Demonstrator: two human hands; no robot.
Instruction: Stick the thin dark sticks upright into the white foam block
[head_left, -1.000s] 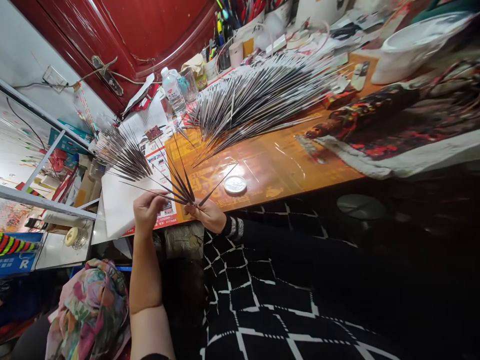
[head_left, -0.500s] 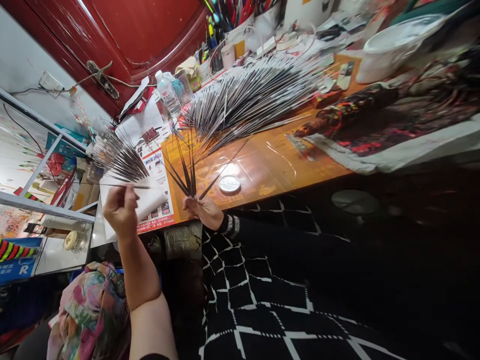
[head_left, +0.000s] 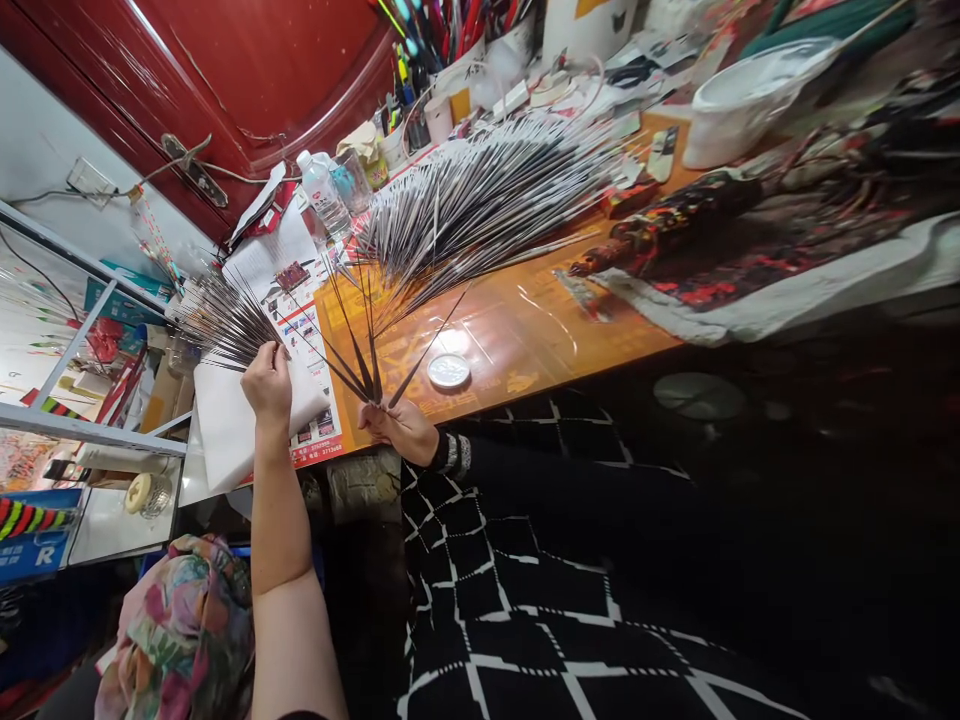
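My right hand (head_left: pixel 401 428), in a black sleeve, is closed around the lower ends of several slim dark tapered sticks (head_left: pixel 366 365), which fan upward over the table edge. To the left, my left hand (head_left: pixel 268 382), forearm bare, has its fingers pinched at the near end of a spread bundle of similar thin dark sticks (head_left: pixel 232 325). The stick in its fingers blends into that bundle. Beneath this hand lies a white foam sheet (head_left: pixel 225 430). A round white lid (head_left: pixel 449 371) sits on the table, just right of the sticks in my right hand.
A big pile of grey and dark sticks (head_left: pixel 480 200) covers the back of the orange tabletop (head_left: pixel 525 340). Behind it stand a water bottle (head_left: pixel 322 190) and pen cups. A white tub (head_left: pixel 724 125) and stained cloth (head_left: pixel 810 270) lie right. A metal frame (head_left: pixel 90 425) stands left.
My left hand has moved right and slightly up, bringing a single dark stick to the near end of the left bundle. My right hand keeps its fan of sticks; the view has shifted slightly.
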